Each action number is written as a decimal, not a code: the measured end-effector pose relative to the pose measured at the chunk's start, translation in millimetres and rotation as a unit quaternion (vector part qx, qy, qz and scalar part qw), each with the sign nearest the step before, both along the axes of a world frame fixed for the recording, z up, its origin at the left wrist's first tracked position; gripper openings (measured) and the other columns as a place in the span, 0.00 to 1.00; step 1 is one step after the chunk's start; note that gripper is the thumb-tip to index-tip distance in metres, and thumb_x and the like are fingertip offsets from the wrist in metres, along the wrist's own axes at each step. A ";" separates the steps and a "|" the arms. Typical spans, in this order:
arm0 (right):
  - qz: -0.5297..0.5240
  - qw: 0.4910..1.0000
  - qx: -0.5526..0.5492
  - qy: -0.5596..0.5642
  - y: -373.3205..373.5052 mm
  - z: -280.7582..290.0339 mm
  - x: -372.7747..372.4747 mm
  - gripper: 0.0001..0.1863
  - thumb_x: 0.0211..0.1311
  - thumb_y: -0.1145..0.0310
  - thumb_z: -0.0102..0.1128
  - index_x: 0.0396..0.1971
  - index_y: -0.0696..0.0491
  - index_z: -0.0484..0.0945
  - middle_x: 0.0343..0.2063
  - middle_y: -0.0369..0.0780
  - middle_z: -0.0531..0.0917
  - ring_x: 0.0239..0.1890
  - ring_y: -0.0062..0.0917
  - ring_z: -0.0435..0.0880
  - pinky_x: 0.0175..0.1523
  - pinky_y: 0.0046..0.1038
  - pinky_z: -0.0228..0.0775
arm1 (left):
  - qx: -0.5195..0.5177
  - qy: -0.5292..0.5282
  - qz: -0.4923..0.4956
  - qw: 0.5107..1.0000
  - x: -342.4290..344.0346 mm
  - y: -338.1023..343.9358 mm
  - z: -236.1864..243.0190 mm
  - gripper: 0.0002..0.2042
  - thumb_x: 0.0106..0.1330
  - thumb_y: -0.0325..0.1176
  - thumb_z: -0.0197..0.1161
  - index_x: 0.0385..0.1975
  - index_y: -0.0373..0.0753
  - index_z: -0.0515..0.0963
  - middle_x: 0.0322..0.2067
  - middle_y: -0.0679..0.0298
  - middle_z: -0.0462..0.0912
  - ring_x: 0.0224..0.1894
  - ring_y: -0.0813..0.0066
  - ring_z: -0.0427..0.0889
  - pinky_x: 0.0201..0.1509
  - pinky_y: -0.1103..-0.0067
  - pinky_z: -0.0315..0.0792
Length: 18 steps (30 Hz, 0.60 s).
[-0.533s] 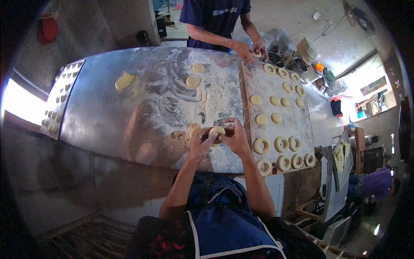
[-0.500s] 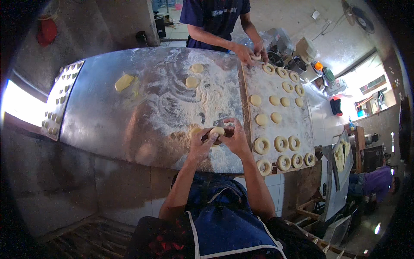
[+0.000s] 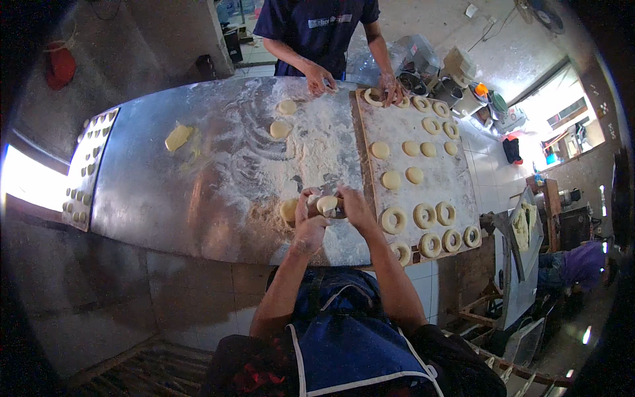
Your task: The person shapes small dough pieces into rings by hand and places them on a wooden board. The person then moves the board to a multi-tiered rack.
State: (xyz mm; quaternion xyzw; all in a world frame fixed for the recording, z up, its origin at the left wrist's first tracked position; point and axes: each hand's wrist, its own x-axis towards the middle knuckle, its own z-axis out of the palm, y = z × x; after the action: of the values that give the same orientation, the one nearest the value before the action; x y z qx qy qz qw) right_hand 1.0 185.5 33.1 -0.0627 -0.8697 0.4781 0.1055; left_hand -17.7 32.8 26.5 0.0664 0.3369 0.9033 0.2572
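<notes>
- Far left: tray (image 3: 99,173) of small dough pieces, well apart from both hands. Nothing there bears on the current step, I'd say.
- Left part of the metal table (image 3: 142,182): yellowish lump (image 3: 178,137), lying alone with a smear beside it.
- Mid table: two dough rounds, one (image 3: 286,107) beyond the other (image 3: 280,129), next to the floury patch (image 3: 314,149).
- Near edge: another dough round (image 3: 288,210) just left of the left hand (image 3: 309,228).
- Left hand: fingers curled in on the dough piece (image 3: 327,204), thumb on the near side.
- Dough piece sits between the two hands, above the floury near side of the table. Can't tell from my feed if it's pierced through.
- Right hand (image 3: 357,210): closed in from the other side, on the same piece. Fingertips partly hidden.
- Step in hand, my read: two-handed shaping of that one piece. Next move calls for light, even finger pressure; soft dough could stretch thin or tear.
- Right: floured board (image 3: 433,193) with plain rounds (image 3: 391,179) midway, rings (image 3: 424,216) at near and far ends.
- Far side: co-worker's hands, one (image 3: 321,81) at the table edge, one (image 3: 391,90) by the far rings. I'd stay clear.
</notes>
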 end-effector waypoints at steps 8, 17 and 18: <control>-0.075 0.935 -0.292 -0.186 29.0 9.9 28.8 0.30 0.72 0.52 0.37 0.20 0.61 0.76 0.17 0.37 0.76 0.21 0.22 0.75 0.25 0.25 0.66 | -0.377 0.324 0.207 0.843 9.2 70.8 -23.0 0.08 0.67 0.33 0.51 0.39 0.39 0.65 0.29 0.63 0.71 0.30 0.71 0.73 0.33 0.73 0.70; -0.045 0.984 -0.123 -0.117 108.0 -2.0 71.2 0.24 0.67 0.51 0.49 0.38 0.62 0.73 0.26 0.44 0.75 0.27 0.35 0.75 0.38 0.39 0.70 | -0.304 0.158 0.133 0.930 47.0 154.0 -28.2 0.15 0.70 0.47 0.48 0.36 0.41 0.72 0.27 0.68 0.74 0.30 0.74 0.74 0.28 0.74 0.69; -0.044 0.971 -0.210 -0.110 117.1 -5.1 74.5 0.26 0.67 0.49 0.49 0.36 0.63 0.74 0.24 0.41 0.74 0.26 0.33 0.74 0.38 0.39 0.70 | -0.162 0.067 0.174 0.969 59.2 172.3 -27.3 0.15 0.70 0.46 0.48 0.37 0.41 0.73 0.28 0.66 0.76 0.30 0.72 0.74 0.27 0.74 0.69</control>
State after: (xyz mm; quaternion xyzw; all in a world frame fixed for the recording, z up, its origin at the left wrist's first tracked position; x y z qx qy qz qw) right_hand 75.5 302.5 28.0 -0.1737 -0.7528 0.6348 0.0150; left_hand 41.5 205.1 -0.8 0.0249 0.5021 0.8608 0.0799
